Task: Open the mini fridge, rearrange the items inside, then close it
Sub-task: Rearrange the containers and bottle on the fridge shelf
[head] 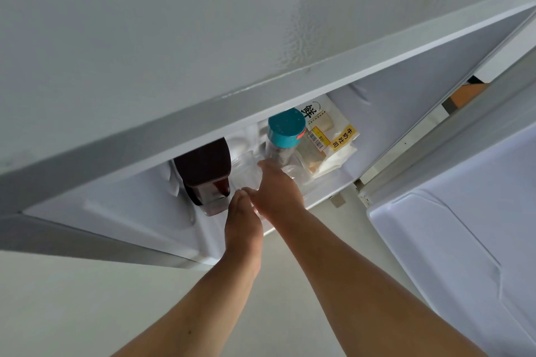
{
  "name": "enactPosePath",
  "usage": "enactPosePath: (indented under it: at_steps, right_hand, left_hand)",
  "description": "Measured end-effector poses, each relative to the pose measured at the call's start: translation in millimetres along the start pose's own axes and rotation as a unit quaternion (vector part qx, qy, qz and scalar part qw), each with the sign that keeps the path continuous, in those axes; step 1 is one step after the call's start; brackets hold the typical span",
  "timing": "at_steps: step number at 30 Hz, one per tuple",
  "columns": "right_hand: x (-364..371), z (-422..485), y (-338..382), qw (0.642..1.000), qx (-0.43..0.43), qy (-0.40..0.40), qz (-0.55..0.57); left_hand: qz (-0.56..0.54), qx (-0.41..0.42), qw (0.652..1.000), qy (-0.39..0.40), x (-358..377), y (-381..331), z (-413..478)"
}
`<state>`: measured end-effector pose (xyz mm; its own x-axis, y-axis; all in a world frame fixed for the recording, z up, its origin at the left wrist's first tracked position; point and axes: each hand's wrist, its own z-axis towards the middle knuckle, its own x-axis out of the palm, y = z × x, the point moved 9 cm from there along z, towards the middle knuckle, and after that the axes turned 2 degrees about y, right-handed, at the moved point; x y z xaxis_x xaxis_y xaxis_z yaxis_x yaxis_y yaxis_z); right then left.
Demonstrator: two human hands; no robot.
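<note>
Mini fridge (203,130) open, door (464,226) swung right. Both hands reach onto the shelf (139,211) near its front edge. Left hand (242,219) and right hand (277,191) cup a clear plastic cup (245,172), fingers loosely curled round it. Dark-lidded container (203,171) left, teal-capped bottle (285,136) behind, bread bag (327,136) at right.

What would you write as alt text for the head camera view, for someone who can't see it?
Seen from above, a person's left hand and right hand reach into an open mini fridge around a clear plastic cup. A dark-lidded jug stands left of it, a teal-capped bottle and bagged bread right; the door hangs open.
</note>
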<state>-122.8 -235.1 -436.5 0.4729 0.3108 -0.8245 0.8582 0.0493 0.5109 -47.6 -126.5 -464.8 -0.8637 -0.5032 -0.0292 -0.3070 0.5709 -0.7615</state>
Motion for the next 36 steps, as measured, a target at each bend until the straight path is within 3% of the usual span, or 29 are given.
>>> enactPosePath:
  at_steps: [6, 13, 17, 22, 27, 36]
  right_hand:
    - [-18.2, -11.2, 1.3, 0.999, -0.004, -0.052, -0.002]
    - [-74.4, -55.1, -18.3, 0.987, -0.06, -0.145, -0.044]
    - [-86.3, -63.4, -34.8, 0.99, -0.055, -0.131, -0.027]
    - [-92.8, -59.6, -49.0, 0.987, -0.046, -0.153, 0.009]
    - [-88.1, -50.4, -47.1, 0.989, -0.056, -0.133, -0.011]
    - [-81.4, -34.6, -37.2, 0.992, -0.077, -0.088, -0.044]
  left_hand:
    - [-0.001, -0.005, 1.0, -0.003, 3.0, -14.9, -3.8]
    - [-0.05, 0.046, 0.998, -0.016, 14.7, -24.9, -14.2]
    - [0.003, 0.087, 0.996, -0.017, 23.5, -26.0, -16.4]
    - [0.151, 0.165, 0.974, -0.039, 32.2, -43.3, -14.7]
    - [0.149, 0.118, 0.981, 0.034, 50.4, -34.0, -7.0]
    - [0.165, 0.101, 0.979, 0.062, 59.6, -33.2, 0.4]
